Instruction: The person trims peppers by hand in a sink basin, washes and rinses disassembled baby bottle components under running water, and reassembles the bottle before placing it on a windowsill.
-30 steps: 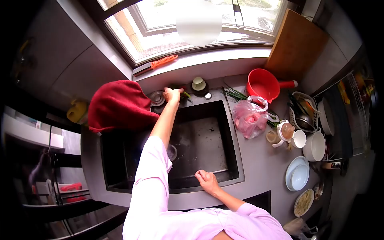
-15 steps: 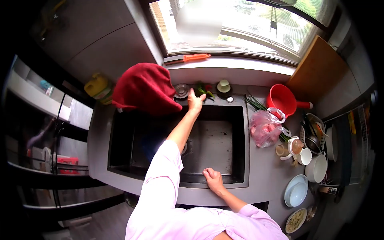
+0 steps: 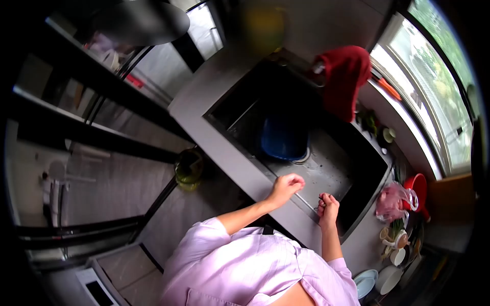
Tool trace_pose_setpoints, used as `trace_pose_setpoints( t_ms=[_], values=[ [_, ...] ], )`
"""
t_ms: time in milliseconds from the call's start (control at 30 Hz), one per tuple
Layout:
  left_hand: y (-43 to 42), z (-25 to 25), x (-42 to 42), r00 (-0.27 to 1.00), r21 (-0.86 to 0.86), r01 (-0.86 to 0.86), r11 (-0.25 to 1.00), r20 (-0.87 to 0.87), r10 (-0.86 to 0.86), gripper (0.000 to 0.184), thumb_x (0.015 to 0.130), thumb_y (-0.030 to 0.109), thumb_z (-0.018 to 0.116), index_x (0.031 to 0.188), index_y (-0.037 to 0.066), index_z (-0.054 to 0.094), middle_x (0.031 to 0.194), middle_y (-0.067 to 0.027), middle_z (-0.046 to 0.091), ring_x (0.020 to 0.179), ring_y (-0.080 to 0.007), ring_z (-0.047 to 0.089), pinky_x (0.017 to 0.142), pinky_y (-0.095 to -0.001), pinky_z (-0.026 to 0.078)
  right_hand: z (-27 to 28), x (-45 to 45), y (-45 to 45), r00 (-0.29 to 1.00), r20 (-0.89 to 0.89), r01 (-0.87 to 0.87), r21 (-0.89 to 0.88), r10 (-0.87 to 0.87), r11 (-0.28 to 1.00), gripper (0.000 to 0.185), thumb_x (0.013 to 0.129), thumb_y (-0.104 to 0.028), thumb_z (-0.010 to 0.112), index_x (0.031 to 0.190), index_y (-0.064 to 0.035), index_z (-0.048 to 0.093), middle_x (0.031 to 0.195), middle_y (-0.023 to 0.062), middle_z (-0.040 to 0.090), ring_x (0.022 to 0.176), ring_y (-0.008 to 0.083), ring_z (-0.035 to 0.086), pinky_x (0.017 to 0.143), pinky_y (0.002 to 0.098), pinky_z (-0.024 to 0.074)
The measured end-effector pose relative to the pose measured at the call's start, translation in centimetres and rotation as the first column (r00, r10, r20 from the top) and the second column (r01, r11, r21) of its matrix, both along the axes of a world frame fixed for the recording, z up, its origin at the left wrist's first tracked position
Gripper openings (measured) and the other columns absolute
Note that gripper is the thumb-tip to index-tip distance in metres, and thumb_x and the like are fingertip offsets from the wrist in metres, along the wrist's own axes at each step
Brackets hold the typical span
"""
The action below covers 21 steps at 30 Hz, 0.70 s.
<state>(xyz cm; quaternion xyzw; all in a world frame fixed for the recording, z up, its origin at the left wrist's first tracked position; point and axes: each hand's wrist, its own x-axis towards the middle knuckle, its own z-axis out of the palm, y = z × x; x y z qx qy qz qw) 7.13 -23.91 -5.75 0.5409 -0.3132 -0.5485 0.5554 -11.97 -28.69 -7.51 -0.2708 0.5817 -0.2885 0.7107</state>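
My left hand [image 3: 287, 189] is just above the front rim of the dark sink [image 3: 329, 163], its fingers loosely curled and nothing visible in them. To its right, my right hand [image 3: 327, 208] is closed over the same rim. A small dark bit shows at its fingertips, too small to name. The two hands are apart. A blue basin [image 3: 284, 138] sits inside the sink, beyond my left hand. At the back edge hangs a red cloth [image 3: 348, 76], covering what is under it.
A bag of pinkish food [image 3: 392, 202] and a red pot [image 3: 417, 191] stand right of the sink. Bowls [image 3: 389, 280] and cups line the right counter. Green vegetables [image 3: 368, 121] lie at the back ledge. A jar-like container [image 3: 189, 168] with greenish contents is on the left.
My view has swung left. My left hand has drawn back from the back ledge to the sink's front rim, its fingers curling in. My right hand is still closed near the front rim.
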Motion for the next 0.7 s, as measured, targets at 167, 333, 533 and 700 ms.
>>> trace_pose_setpoints(
  t_ms=[167,333,533,700],
  values=[
    [10.7,-0.1,8.2,0.981,0.141,-0.179,0.974,-0.050,0.188,0.012,0.083,0.006,0.053,0.091,0.000,0.059,0.083,-0.0070,0.062,0.073,-0.0124,0.060,0.063,-0.0232,0.048,5.6,10.8,1.8,0.963,0.117,-0.243,-0.015,0.243,0.970,0.016,0.087,-0.019,0.050,0.081,-0.0048,0.053,0.057,-0.0045,0.039,0.042,0.0026,0.028,0.037,0.0164,0.0193],
    [19.5,-2.8,15.3,0.908,0.339,-0.411,0.847,0.067,0.414,0.007,0.079,0.006,0.057,0.083,0.001,0.061,0.074,-0.0060,0.063,0.065,-0.0112,0.059,0.055,-0.0229,0.047,7.2,26.0,7.4,0.744,-0.023,-0.665,-0.131,0.668,0.735,0.019,0.085,-0.019,0.052,0.082,-0.0013,0.057,0.058,-0.0012,0.044,0.046,0.0051,0.036,0.040,0.0196,0.0260],
    [30.3,-3.6,22.2,0.765,0.414,-0.587,0.696,0.003,0.644,0.013,0.083,0.009,0.056,0.092,0.000,0.059,0.082,-0.0079,0.063,0.073,-0.0126,0.059,0.060,-0.0235,0.047,-1.6,46.3,15.1,0.232,-0.679,-0.897,-0.427,0.696,-0.118,0.023,0.081,-0.022,0.052,0.088,-0.0010,0.058,0.071,0.0172,0.059,0.071,0.0294,0.061,0.063,0.0388,0.0461],
    [37.8,-3.9,23.3,0.576,0.511,-0.714,0.479,0.039,0.816,0.013,0.080,0.010,0.058,0.090,0.001,0.059,0.081,-0.0077,0.062,0.069,-0.0133,0.059,0.059,-0.0233,0.047,-10.4,56.0,20.8,-0.063,-0.885,-0.853,-0.192,0.462,-0.485,0.023,0.079,-0.017,0.043,0.090,-0.0055,0.060,0.094,0.0202,0.060,0.084,0.0318,0.060,0.072,0.0387,0.0491]
  ],
)
